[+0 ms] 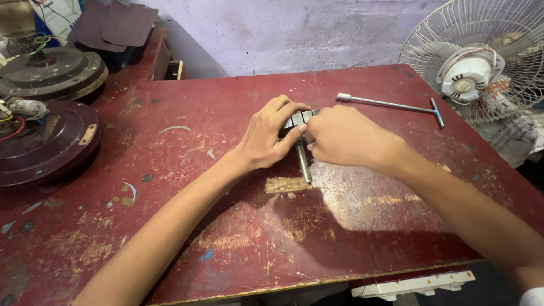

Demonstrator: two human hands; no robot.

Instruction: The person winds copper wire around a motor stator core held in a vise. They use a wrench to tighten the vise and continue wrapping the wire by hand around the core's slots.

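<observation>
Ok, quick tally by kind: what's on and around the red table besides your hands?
Metal part with a shaft, held by left hand and right hand: 1
T-handle socket wrench: 1
Dark round ceiling-fan motor housings: 2
Table fan with wire guard: 1
Total: 5

Head camera, looking down and forward over a worn red table [238,238].

The single view sits above the table's near edge and tilts down across it towards the far wall [294,34]. Both forearms enter from the bottom corners, and the left hand [269,139] and right hand [345,136] meet near the middle of the frame, close to the lens. The table fills most of the picture; its left side with dark round housings [45,141] and its right side with a fan [481,62] lie at the edges.
</observation>
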